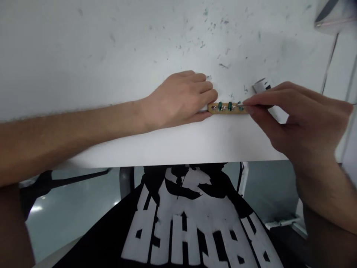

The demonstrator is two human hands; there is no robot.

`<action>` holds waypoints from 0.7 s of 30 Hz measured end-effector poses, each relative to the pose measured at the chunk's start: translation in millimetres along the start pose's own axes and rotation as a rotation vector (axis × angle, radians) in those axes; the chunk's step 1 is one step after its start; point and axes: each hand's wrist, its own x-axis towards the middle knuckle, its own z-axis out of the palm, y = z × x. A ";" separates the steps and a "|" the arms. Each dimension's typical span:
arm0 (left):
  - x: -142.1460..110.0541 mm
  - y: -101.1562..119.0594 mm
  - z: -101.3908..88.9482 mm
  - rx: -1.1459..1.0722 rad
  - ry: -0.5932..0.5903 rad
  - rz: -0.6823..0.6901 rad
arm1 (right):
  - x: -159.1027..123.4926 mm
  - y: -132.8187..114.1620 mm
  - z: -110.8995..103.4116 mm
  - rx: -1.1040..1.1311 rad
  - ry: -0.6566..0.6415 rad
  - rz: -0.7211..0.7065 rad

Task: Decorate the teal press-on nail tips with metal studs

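A narrow tan circuit strip with green components lies on the white table near its front edge. My left hand rests on the table with curled fingers, pinching the strip's left end between thumb and fingers. My right hand comes in from the right, its thumb and forefinger pinched on a thin metal lead at the strip's right-hand green component.
Small green and grey scraps are scattered over the table behind the strip. A small white object with dark marks lies just behind my right fingers. A grey item sits at the far right corner. Below the table edge are my black printed shirt and a chair base.
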 end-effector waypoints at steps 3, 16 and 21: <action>1.2 1.7 -0.7 0.047 -0.020 0.012 | 7.6 -2.3 3.5 -0.037 -0.016 -0.059; 1.2 2.2 2.6 -0.028 0.041 0.022 | 15.6 -5.4 3.5 -0.109 -0.098 -0.154; 2.9 2.8 1.0 -0.073 0.027 0.007 | 11.6 -6.2 2.1 -0.095 -0.113 -0.188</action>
